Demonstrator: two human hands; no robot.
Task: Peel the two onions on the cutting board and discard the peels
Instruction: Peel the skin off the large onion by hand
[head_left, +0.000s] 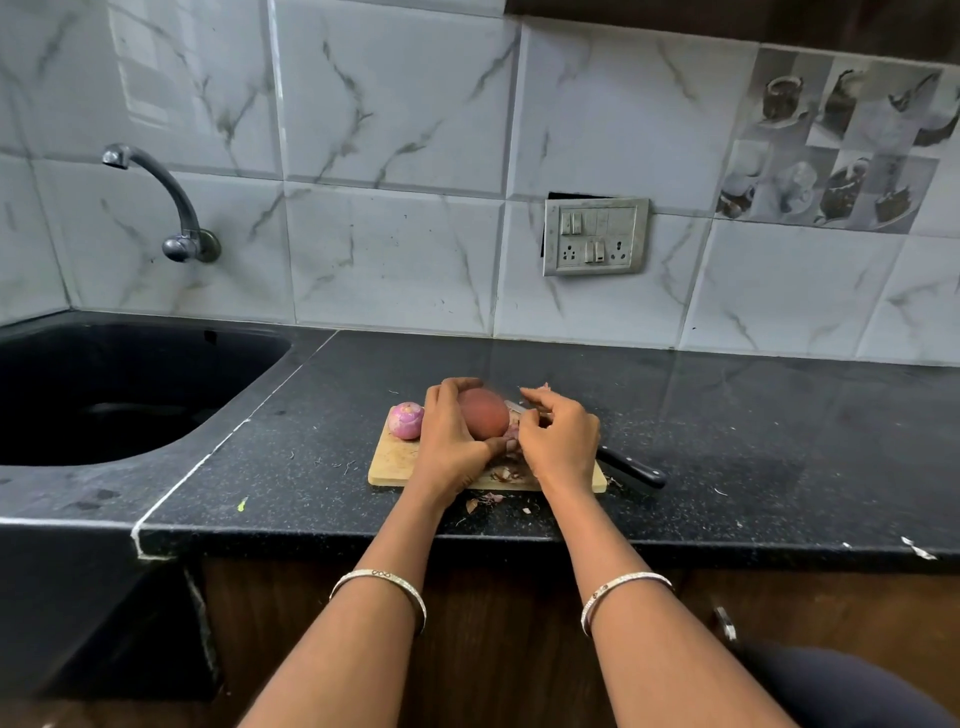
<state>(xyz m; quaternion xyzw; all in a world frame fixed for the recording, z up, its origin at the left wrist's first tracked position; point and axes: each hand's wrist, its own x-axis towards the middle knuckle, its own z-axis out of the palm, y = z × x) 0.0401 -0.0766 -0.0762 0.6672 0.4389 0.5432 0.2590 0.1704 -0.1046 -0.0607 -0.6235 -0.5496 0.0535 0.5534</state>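
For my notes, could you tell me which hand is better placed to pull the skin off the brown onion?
Likely the right hand: its fingers sit at the end of the brown onion, by loose skin, while the left hand grips and steadies it.

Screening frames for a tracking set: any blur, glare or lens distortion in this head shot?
Head view: wide-angle bowing curves the front edge of the counter; window glare sits on the upper-left wall tiles; the brown onion gripped by the left hand looks soft and smeared; the inside of the sink is too dark to read.
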